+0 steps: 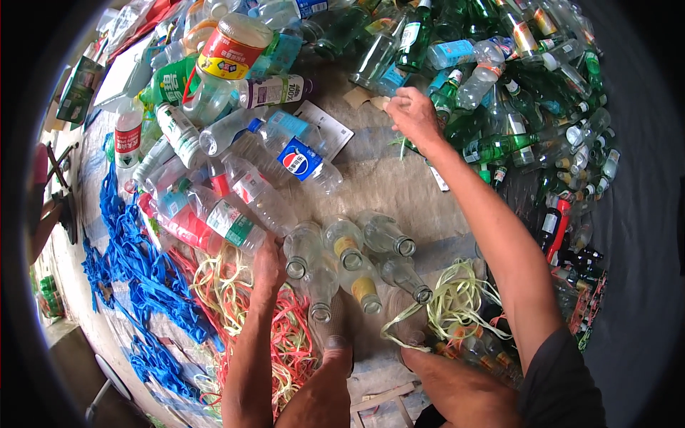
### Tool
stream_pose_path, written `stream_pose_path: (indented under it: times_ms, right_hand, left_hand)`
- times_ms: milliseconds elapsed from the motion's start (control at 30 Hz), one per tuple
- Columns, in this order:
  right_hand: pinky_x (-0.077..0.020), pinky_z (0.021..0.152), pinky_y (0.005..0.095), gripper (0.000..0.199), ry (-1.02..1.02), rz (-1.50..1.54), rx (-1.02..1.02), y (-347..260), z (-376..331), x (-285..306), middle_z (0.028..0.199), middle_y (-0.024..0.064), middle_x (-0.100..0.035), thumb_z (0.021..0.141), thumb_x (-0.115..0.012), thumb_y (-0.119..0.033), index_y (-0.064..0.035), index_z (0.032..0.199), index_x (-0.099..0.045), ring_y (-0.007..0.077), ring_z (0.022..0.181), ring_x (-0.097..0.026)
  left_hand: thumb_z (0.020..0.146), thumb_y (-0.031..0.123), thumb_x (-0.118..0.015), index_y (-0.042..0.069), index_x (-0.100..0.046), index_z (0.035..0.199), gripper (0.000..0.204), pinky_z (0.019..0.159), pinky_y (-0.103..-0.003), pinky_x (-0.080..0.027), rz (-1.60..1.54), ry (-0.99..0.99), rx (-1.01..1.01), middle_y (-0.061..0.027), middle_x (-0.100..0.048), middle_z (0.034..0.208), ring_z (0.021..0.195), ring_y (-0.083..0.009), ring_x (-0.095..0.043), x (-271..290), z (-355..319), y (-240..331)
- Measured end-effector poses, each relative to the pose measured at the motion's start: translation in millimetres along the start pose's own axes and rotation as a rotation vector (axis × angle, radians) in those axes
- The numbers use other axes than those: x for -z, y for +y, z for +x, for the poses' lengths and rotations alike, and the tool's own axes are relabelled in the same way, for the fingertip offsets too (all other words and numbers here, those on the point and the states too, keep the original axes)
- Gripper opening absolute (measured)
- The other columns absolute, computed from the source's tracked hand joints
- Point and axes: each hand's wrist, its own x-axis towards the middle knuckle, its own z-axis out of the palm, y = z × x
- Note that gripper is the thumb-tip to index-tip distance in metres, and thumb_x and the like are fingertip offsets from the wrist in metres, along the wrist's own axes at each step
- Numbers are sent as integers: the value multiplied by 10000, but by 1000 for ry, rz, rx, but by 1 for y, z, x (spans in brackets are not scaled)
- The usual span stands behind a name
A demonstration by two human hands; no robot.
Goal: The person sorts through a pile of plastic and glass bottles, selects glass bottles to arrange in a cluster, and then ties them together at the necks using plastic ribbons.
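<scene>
My right hand point(414, 118) reaches out to the far middle, its fingers drawn together beside a small tan scrap point(359, 97) that looks like paper or cardboard. Whether the fingertips hold part of it is not clear. Low at the left, my left hand point(268, 265) is between a clear plastic bottle with a green and white label point(232, 222) and several clear glass bottles point(349, 253). Its fingers are mostly hidden. The glass bottles stand grouped in front of my feet, mouths toward me, some with yellow labels.
Plastic bottles point(264, 192) are heaped at the left, green glass bottles point(492, 146) at the right. Blue strapping point(143, 264) lies far left. Red and yellow strips point(282, 335) tangle by my left forearm, pale green strips point(457, 299) by my right knee. A tan sheet point(399, 182) covers the ground.
</scene>
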Motion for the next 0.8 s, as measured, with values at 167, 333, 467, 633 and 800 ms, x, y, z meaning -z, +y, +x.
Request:
stream_pose_path:
  times_ms: [167,333,467,633,800]
  right_hand:
    - [-630,644,351,732,112,-198,-79,-10,76,-25,1260,243,-597,802,-823,-288,117,1310,-487,264,948,-703]
    - [-615,624,355,637,172,-155,-200,-12,104,-43,1027,222,-651,780,-836,-305,104,1142,-508,267,760,-697]
    - [-594,784,407,588,244,-184,-263,8,125,-58,1004,232,-707,756,-838,-365,60,1072,-581,343,829,-724]
    - [-581,754,389,607,387,-365,-248,20,140,-70,950,199,-684,726,-857,-432,51,990,-601,294,819,-687]
    - [-549,971,446,711,257,-307,-463,-9,137,-71,1234,258,-651,679,-865,-393,28,1183,-593,378,1145,-648]
  left_hand:
    - [882,-2,-602,36,-552,1007,141,636,-478,-486,-62,107,-11,-228,-634,777,743,-435,-644,1,1,12]
    - [875,0,-606,44,-557,1030,168,648,-474,-490,-11,73,51,-208,-623,781,753,-427,-640,5,-1,20]
    - [877,25,-627,47,-552,1055,194,672,-479,-492,-24,18,140,-195,-637,834,773,-419,-639,8,1,25]
    - [884,31,-630,41,-547,1062,197,676,-480,-489,-57,12,141,-196,-637,846,786,-422,-635,3,2,20]
    - [889,31,-633,39,-540,1053,189,674,-489,-483,-33,-8,170,-201,-635,838,788,-428,-632,3,0,18]
